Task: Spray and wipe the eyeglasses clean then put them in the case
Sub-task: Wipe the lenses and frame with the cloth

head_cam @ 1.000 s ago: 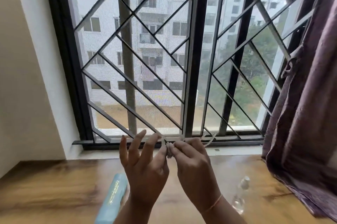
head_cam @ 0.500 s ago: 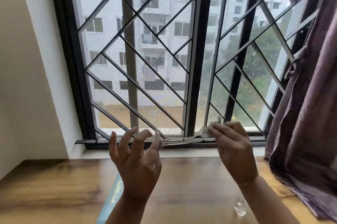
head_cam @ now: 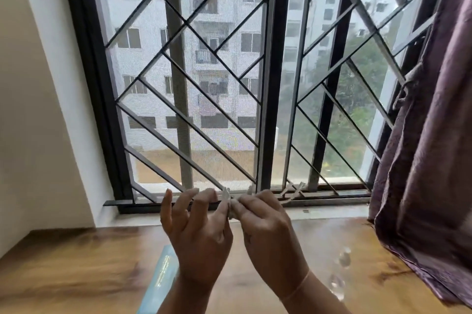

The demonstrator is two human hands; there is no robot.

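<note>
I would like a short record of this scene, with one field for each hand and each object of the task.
left hand: raised, thumb and forefinger pinch the eyeglasses, other fingers spread
right hand: raised, fingertips pinch the same eyeglasses
eyeglasses: pale frame, held in the air, blurred
case: light blue, lying on the wooden table, partly hidden by the left forearm
spray bottle: clear, blurred, on the table at the right, near the purple curtain

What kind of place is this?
Most likely a room in a home, perhaps an upstairs flat: a wooden table stands at a barred window, a purple curtain hangs beside it, and an apartment block rises outside.
</note>
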